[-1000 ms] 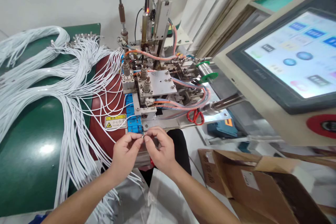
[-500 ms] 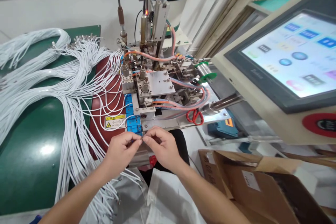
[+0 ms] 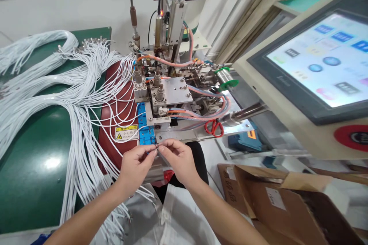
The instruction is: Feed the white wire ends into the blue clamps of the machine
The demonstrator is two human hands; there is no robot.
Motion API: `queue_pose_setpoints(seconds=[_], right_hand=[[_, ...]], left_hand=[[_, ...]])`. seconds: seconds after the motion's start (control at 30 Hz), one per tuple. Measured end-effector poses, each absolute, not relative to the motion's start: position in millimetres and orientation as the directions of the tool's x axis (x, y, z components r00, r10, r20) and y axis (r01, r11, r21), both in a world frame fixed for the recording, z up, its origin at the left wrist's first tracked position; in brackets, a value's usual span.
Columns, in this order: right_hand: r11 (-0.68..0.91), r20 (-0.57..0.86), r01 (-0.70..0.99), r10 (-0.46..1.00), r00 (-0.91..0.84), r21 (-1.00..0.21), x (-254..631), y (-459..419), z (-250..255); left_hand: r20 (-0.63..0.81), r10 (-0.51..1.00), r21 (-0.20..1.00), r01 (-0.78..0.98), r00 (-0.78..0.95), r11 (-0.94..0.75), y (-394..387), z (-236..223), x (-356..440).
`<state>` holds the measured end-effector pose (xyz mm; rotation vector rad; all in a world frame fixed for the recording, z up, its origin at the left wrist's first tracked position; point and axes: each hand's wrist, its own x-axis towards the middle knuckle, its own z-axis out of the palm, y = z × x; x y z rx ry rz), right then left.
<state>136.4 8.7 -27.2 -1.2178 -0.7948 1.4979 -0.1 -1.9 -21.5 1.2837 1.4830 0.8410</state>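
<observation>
My left hand (image 3: 136,164) is closed in a pinch, thumb against forefinger. Facing it, my right hand (image 3: 178,159) pinches too, and the fingertips of both almost meet. Thin dark wire ends (image 3: 156,146) show between them; the rest of what they hold is hidden by the fingers. Just beyond the fingertips is the blue holder strip (image 3: 146,136) of the machine, with white cables leading into it. A large bundle of white cables (image 3: 76,153) hangs over the table edge to the left of my left arm.
The metal machine (image 3: 172,92) stands ahead, with a wire spool (image 3: 225,78) on it. Red-handled scissors (image 3: 214,128) lie at its front. A touch screen (image 3: 324,61) with a red button juts in at right, above an open cardboard box (image 3: 273,206). The table (image 3: 34,183) is green.
Both hands stay together at the same place, with the fingertips shifted slightly upward. The dark wire ends show a little more clearly. The view has moved slightly.
</observation>
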Motion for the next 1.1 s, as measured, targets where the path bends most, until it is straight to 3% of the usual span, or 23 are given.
queue_pose_setpoints(seconds=[0.17, 0.27, 0.37, 0.43, 0.5, 0.57, 0.73, 0.87, 1.1], right_hand=[[-0.333, -0.391, -0.402, 0.918, 0.069, -0.853, 129.2, 5.9, -29.9], [-0.298, -0.34, -0.284, 0.934, 0.111, -0.911, 128.7, 3.2, -31.9], [-0.035, -0.017, 0.081, 0.978, 0.206, -0.996, 130.7, 1.9, -34.7], [0.158, 0.225, 0.31, 0.955, 0.193, -0.937, 132.9, 3.0, -36.8], [0.227, 0.301, 0.398, 0.944, 0.136, -0.889, 135.3, 6.4, -38.9], [0.164, 0.219, 0.391, 0.971, 0.099, -0.905, 137.6, 11.2, -42.0], [-0.07, -0.067, 0.259, 0.998, 0.02, -0.963, 139.0, 21.3, -59.1], [-0.062, -0.066, 0.345, 0.998, -0.001, -0.936, 136.2, 23.1, -68.5], [-0.079, -0.081, 0.486, 0.997, 0.018, -0.87, 134.1, 23.3, -61.3]], left_hand=[[-0.246, 0.969, 0.93, 0.275, -0.026, 0.244, -2.1, -18.9, 3.2], [-0.263, 0.965, 0.928, 0.267, -0.021, 0.259, -2.3, -18.4, 4.2], [-0.262, 0.965, 0.924, 0.287, 0.001, 0.251, -2.1, -19.8, 3.8], [-0.262, 0.965, 0.918, 0.313, 0.016, 0.244, -1.0, -21.4, 1.9], [-0.268, 0.963, 0.906, 0.347, 0.033, 0.24, 1.4, -22.5, -2.1], [-0.245, 0.967, 0.882, 0.43, 0.068, 0.193, 5.0, -21.8, -8.5], [-0.052, 0.969, 0.748, 0.652, 0.243, -0.124, 15.0, -17.8, -28.7], [-0.004, 0.962, 0.698, 0.689, 0.274, -0.193, 19.7, -22.3, -36.5], [-0.04, 0.969, 0.654, 0.74, 0.242, -0.158, 25.3, -27.3, -35.6]])
